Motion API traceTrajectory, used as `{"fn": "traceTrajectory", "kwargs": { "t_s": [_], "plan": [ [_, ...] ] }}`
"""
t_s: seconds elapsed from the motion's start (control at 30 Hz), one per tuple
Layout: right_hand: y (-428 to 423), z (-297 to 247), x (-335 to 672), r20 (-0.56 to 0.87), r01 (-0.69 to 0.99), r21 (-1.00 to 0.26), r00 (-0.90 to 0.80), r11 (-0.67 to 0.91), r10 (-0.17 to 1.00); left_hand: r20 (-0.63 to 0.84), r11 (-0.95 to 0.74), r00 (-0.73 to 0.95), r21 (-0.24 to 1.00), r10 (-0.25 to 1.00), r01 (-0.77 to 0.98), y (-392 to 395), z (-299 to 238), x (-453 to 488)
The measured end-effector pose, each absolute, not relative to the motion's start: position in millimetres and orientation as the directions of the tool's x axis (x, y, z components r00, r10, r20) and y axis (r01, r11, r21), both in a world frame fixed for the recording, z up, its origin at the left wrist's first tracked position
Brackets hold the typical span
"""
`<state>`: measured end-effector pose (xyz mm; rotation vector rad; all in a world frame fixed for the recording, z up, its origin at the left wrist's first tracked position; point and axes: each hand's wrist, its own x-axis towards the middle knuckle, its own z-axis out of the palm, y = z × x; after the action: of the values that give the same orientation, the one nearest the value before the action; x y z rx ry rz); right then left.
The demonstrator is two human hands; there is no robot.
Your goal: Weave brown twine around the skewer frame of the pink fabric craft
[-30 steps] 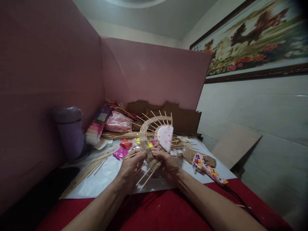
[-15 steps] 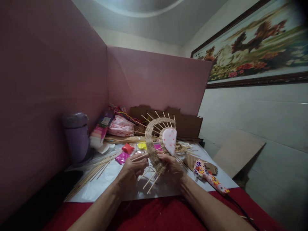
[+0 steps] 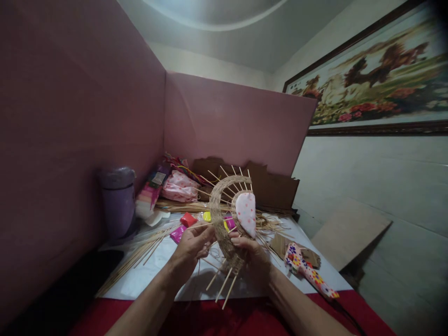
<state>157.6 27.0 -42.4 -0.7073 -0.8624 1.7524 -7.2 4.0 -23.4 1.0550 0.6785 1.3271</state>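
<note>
Upright between my hands is a half-round woven piece (image 3: 217,210), a curved band of twisted cord on thin wooden sticks that fan out past its edge. Its inner half-disc is covered with white fabric with pink dots (image 3: 246,212). My right hand (image 3: 257,259) grips the lower right of the weave, thumb across the front and the other fingers mostly hidden behind it. At the outer left edge, my left hand (image 3: 196,242) is closed with thumb and fingers pinched around a stick by the band. Bare stick ends (image 3: 224,289) stick out below.
Loose sticks (image 3: 140,249) lie at left on the white sheet (image 3: 140,280). Red (image 3: 188,219) and magenta packets (image 3: 178,233) sit behind my left hand. A flower-patterned glue gun (image 3: 310,270) rests at right near cardboard (image 3: 280,245). A purple container (image 3: 119,205) stands far left.
The woven piece has tilted slightly, and its lower stick ends sit lower in view. Both hands keep their hold. The whole view has shifted a little.
</note>
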Motion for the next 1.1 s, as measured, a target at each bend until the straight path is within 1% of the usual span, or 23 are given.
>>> {"fn": "traceTrajectory", "kwargs": {
  "t_s": [0.13,0.3,0.47,0.53,0.67,0.73,0.9,1.1],
  "plan": [
    [24,-43,157,-0.114,-0.481,-0.83,-0.349,-0.283,0.93,0.211,-0.132,0.15,0.9,0.966,-0.415,1,-23,-4],
    [16,-40,157,-0.09,-0.453,-0.833,-0.454,-0.317,0.886,0.199,-0.13,0.131,0.903,0.971,-0.409,-2,-27,-4],
    [16,-40,156,-0.094,-0.468,-0.829,-0.42,-0.305,0.902,0.169,-0.114,0.094,0.899,0.981,-0.422,-2,-27,-3],
    [18,-41,156,-0.086,-0.468,-0.829,-0.434,-0.306,0.897,0.164,-0.107,0.093,0.892,0.982,-0.438,-2,-25,-2],
    [21,-41,157,-0.14,-0.454,-0.816,-0.447,-0.359,0.884,0.179,-0.115,0.097,0.879,0.979,-0.462,-2,-24,-1],
    [21,-42,157,-0.155,-0.455,-0.81,-0.444,-0.371,0.882,0.181,-0.118,0.1,0.886,0.978,-0.449,-1,-25,-2],
    [22,-45,157,-0.129,-0.465,-0.807,-0.463,-0.364,0.877,0.177,-0.127,0.092,0.911,0.98,-0.392,-3,-23,-2],
    [22,-44,156,-0.098,-0.437,-0.828,-0.505,-0.352,0.857,0.245,-0.185,0.125,0.913,0.962,-0.363,-2,-24,-2]
  ]
}}
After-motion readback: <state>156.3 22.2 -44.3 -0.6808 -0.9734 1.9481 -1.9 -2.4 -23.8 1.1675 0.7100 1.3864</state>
